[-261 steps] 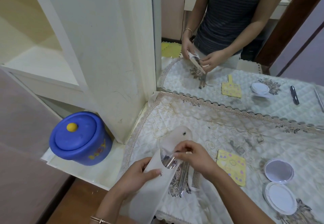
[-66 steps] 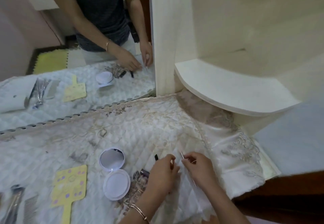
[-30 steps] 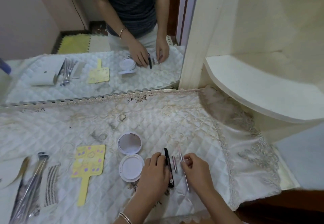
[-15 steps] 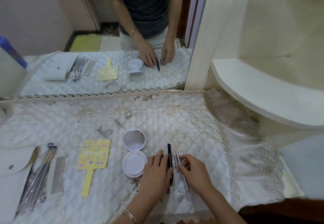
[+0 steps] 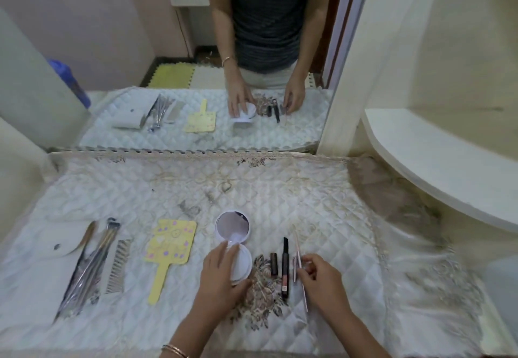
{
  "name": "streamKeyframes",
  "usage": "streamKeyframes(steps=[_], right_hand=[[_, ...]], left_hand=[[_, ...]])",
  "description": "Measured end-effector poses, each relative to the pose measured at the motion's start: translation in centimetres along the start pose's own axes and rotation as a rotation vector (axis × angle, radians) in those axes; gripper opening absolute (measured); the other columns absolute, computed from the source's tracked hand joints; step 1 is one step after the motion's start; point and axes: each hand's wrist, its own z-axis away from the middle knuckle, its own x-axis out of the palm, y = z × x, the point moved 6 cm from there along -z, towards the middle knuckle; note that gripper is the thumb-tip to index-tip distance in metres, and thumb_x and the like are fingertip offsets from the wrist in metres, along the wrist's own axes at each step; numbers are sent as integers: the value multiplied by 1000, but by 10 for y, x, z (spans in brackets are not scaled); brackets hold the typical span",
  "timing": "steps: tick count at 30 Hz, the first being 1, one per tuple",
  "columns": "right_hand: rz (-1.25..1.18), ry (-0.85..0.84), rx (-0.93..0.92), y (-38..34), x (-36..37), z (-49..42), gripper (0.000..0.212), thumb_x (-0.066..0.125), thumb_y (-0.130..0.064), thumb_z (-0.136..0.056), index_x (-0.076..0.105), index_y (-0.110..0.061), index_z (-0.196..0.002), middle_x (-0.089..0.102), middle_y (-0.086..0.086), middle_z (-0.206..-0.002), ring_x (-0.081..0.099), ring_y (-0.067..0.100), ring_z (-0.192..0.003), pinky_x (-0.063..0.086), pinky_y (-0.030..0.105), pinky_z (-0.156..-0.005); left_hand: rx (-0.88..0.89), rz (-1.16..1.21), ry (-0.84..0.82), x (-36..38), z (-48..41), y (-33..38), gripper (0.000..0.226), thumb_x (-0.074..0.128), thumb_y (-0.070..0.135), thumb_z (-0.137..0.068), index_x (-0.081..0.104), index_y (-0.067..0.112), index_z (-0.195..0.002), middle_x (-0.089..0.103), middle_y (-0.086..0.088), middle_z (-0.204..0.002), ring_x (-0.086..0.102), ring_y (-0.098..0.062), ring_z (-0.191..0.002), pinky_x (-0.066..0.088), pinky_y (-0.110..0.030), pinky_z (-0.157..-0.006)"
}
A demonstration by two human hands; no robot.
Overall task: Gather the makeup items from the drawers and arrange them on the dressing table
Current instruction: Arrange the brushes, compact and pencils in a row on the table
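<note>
Resting my left hand [image 5: 221,270] spread over the open white compact [image 5: 238,254], my right hand [image 5: 319,276] pinched the thin pink stick [image 5: 300,265] right of the black pencil [image 5: 285,265].

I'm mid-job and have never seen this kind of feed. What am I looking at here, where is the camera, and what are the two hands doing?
There is no machine: a person works with bare hands, and the single camera sits on their head, looking down at a dressing table covered by a quilted cloth. The mirror behind it reflects the person's body and the same items.

Laid out from left to right: a white pouch, a bundle of makeup brushes, a metal comb, a yellow hand mirror, an open round compact, a short dark tube, a long black pencil-like stick and a thin pale stick.

The left hand rests on the compact's lower half. The right hand pinches the thin pale stick, which lies against the cloth.
</note>
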Motion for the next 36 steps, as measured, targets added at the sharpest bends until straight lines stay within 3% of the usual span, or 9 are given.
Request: streamKeyframes(steps=[6, 10, 20, 24, 26, 28, 31, 33, 36], right_hand=[[21, 23, -22, -4, 1, -2, 21, 58, -13, -86, 61, -15, -107, 49, -17, -65, 50, 7, -63, 35, 8, -53], [2, 6, -29, -3, 0, 1, 21, 58, -9, -86, 62, -15, -105, 51, -17, -64, 49, -4, -59, 41, 6, -54], [-12, 7, -13, -4, -1, 4, 22, 58, -11, -86, 60, -12, -108, 51, -16, -66, 50, -2, -61, 41, 10, -54], [-25, 34, -7, -2, -3, 4, 21, 58, -12, -86, 61, -10, -107, 54, -13, -68, 52, 1, -63, 39, 11, -56], [-34, 42, 1, -3, -3, 4, 20, 58, -13, -87, 61, -9, -106, 55, -13, -69, 54, 1, -64, 40, 14, -59], [-16, 59, 11, -5, -4, 4, 19, 58, -15, -87, 62, -9, -105, 56, -11, -71, 53, 0, -65, 39, 16, -60], [126, 118, -7, -13, -6, 6, 19, 55, -18, -89, 62, -12, -105, 64, 1, -91, 56, 13, -79, 43, 24, -67], [305, 219, -104, -29, -5, 9, 19, 57, -14, -87, 64, -9, -104, 67, 8, -99, 57, 27, -93, 48, 36, -78], [412, 365, -289, -68, 12, 16, 17, 63, -6, -78, 68, -5, -94, 71, 12, -86, 62, 36, -81, 53, 42, -68]], left_hand=[[96, 34, 3, 5, 0, 23, 65, 53, 53, -63, 46, 20, -119, 64, -16, -114, 39, -19, -105, 53, -40, -75], [103, 55, 10, 12, -1, 33, 64, 54, 50, -62, 47, 23, -119, 61, -14, -118, 44, -23, -110, 51, -42, -79], [87, -34, -62, 21, 2, 28, 63, 50, 52, -63, 43, 26, -120, 62, -10, -121, 63, -33, -103, 53, -40, -79], [55, 25, -87, 20, 3, 32, 77, 41, 59, -70, 31, 26, -139, 28, -4, -149, 28, -28, -136, 29, -38, -108], [50, 39, -84, 17, 4, 30, 78, 47, 58, -76, 24, 24, -142, 18, -1, -153, 17, -23, -139, 19, -33, -112], [52, 62, -67, 7, 6, 24, 77, 48, 58, -75, 33, 19, -140, 28, -6, -149, 27, -26, -137, 25, -36, -110], [97, -12, 23, -10, 11, -4, 63, 47, 55, -74, 49, 16, -123, 57, -11, -126, 50, -26, -117, 48, -41, -91], [91, -5, 87, -29, 17, -32, 51, 45, 53, -79, 51, 17, -115, 63, -11, -116, 45, -19, -110, 53, -44, -85], [72, -32, 216, -64, 27, -81, 40, 43, 44, -82, 55, 14, -106, 65, -13, -108, 44, -20, -103, 51, -37, -87]])
